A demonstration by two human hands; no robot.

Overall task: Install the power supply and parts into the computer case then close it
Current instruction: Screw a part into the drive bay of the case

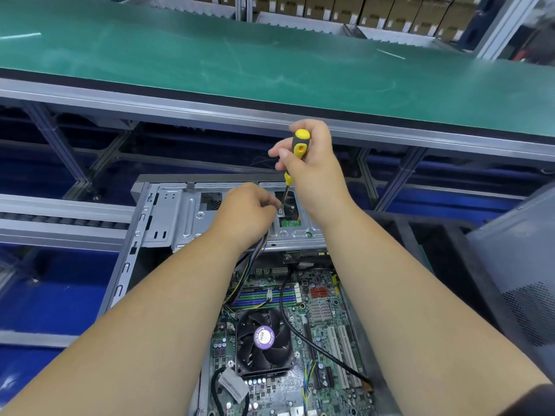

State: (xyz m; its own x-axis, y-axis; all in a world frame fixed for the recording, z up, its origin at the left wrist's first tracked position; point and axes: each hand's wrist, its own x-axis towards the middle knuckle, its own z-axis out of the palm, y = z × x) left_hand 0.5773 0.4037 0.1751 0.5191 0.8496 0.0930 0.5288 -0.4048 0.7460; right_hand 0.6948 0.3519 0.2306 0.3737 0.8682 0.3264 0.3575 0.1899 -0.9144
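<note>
One open computer case (156, 223), motherboard (318, 325) exposed, one fan (264, 340). Right hand (315, 163) grips one screwdriver (295, 157), tip on screw (280, 210) at drive cage (192, 217). Left hand (246, 211) fingers pinched beside screw. Green conveyor (270, 61) just beyond case.

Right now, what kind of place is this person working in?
Probably a computer assembly line or factory workstation: a long green conveyor belt, shelves of cardboard boxes behind it, and an open computer case being screwed together with a screwdriver.
</note>
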